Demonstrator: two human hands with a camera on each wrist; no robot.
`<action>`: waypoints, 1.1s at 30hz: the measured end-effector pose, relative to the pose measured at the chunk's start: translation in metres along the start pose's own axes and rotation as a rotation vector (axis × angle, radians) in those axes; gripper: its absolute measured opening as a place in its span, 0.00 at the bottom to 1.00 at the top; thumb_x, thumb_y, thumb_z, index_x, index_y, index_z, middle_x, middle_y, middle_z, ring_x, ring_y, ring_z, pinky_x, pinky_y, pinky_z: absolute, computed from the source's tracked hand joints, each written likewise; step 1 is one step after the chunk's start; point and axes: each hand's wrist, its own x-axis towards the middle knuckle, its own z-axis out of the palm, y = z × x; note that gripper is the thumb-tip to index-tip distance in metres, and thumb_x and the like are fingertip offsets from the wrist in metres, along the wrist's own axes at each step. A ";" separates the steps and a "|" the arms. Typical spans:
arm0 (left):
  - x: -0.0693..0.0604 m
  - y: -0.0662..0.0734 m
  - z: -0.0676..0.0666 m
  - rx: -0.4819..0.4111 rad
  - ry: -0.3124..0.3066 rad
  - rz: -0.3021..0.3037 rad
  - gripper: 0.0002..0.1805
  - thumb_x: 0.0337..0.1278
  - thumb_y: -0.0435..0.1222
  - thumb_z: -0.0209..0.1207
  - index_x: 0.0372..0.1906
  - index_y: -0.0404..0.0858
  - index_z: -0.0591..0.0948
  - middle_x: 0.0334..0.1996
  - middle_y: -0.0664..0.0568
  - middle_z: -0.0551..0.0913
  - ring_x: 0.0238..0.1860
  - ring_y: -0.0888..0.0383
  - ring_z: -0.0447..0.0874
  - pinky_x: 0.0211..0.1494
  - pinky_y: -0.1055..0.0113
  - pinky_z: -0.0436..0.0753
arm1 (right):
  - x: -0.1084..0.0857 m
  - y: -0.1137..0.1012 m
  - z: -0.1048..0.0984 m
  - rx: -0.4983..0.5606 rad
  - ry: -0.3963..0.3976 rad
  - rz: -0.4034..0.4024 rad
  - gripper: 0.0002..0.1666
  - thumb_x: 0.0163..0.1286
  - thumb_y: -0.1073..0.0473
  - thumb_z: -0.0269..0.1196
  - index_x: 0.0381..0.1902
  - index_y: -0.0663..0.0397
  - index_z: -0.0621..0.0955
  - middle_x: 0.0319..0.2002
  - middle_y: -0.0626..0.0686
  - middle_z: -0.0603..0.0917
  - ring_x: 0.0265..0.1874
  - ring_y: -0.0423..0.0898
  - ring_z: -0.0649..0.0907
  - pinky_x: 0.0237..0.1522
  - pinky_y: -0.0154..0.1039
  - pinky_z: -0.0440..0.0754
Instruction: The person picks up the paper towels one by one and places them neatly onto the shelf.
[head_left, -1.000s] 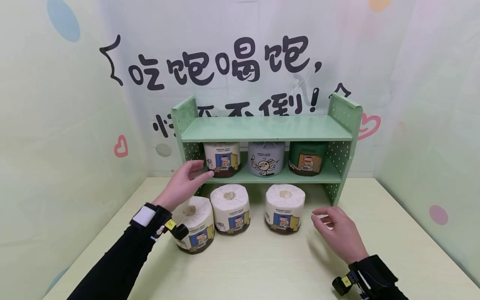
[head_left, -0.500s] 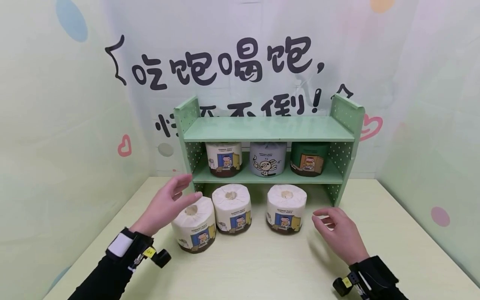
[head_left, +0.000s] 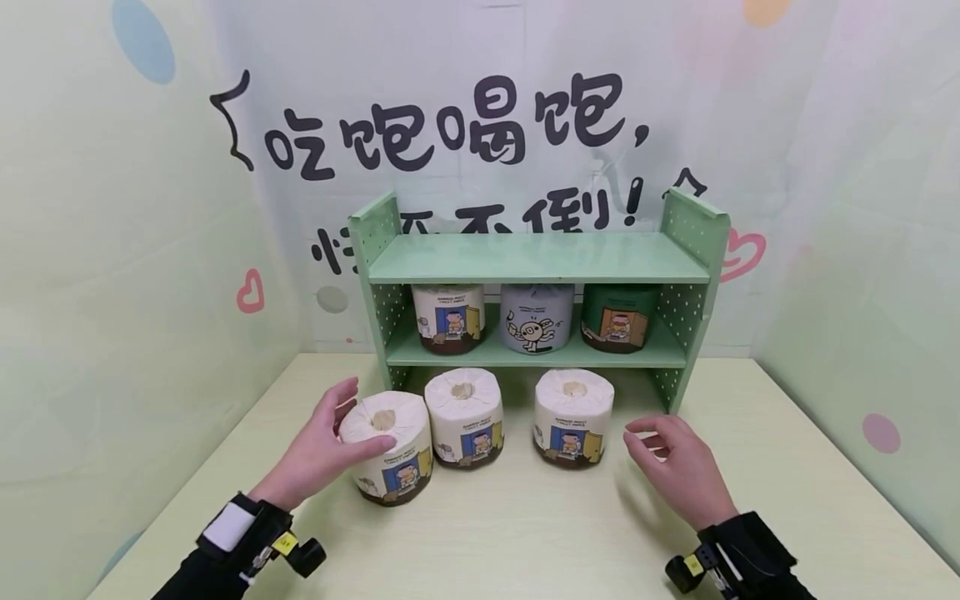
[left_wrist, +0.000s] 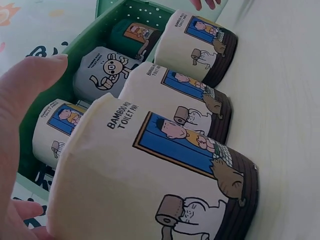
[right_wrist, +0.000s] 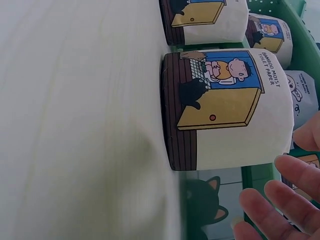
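My left hand is at the leftmost white toilet roll on the table, thumb over its near top edge and fingers along its far left side. In the left wrist view the thumb of the left hand stands off the roll, fingertips beside its lower left edge; whether they touch is unclear. A second white roll stands close beside it, a third farther right. My right hand hovers right of the third roll, fingers loosely bent, holding nothing; the right wrist view shows its fingers spread near that roll.
Behind the rolls stands a green shelf. Its middle level holds a white roll, a grey-blue roll and a dark green roll. A printed cloth wall rises behind the table.
My left hand has moved away from the shelf's white roll, down and left to the leftmost roll on the table. The right hand has stayed in place.
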 end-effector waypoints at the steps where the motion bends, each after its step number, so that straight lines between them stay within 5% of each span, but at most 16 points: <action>1: 0.000 -0.002 0.000 -0.010 0.000 -0.002 0.67 0.62 0.45 0.79 0.90 0.36 0.42 0.89 0.29 0.46 0.86 0.27 0.53 0.85 0.34 0.65 | 0.000 0.000 0.000 0.000 0.000 -0.002 0.10 0.80 0.56 0.68 0.52 0.54 0.90 0.53 0.56 0.88 0.47 0.52 0.92 0.49 0.40 0.92; 15: -0.003 -0.021 0.012 -0.024 -0.021 -0.092 0.77 0.55 0.45 0.83 0.89 0.38 0.33 0.84 0.29 0.59 0.82 0.32 0.64 0.86 0.33 0.65 | -0.001 -0.001 0.000 0.003 0.007 -0.011 0.09 0.80 0.57 0.67 0.51 0.54 0.90 0.53 0.56 0.88 0.47 0.52 0.91 0.49 0.38 0.91; 23: -0.003 -0.026 0.014 -0.045 -0.020 -0.084 0.68 0.56 0.42 0.83 0.87 0.34 0.45 0.79 0.31 0.68 0.79 0.36 0.69 0.82 0.41 0.71 | -0.001 -0.001 0.000 0.004 0.012 -0.022 0.09 0.80 0.58 0.67 0.51 0.54 0.90 0.53 0.56 0.88 0.47 0.52 0.91 0.49 0.39 0.91; 33: -0.003 -0.028 0.015 -0.046 -0.017 -0.057 0.67 0.57 0.41 0.82 0.88 0.35 0.45 0.79 0.32 0.69 0.79 0.35 0.71 0.82 0.39 0.71 | -0.001 -0.002 0.000 0.000 0.007 -0.018 0.09 0.80 0.58 0.67 0.50 0.55 0.90 0.52 0.56 0.88 0.46 0.52 0.91 0.47 0.36 0.90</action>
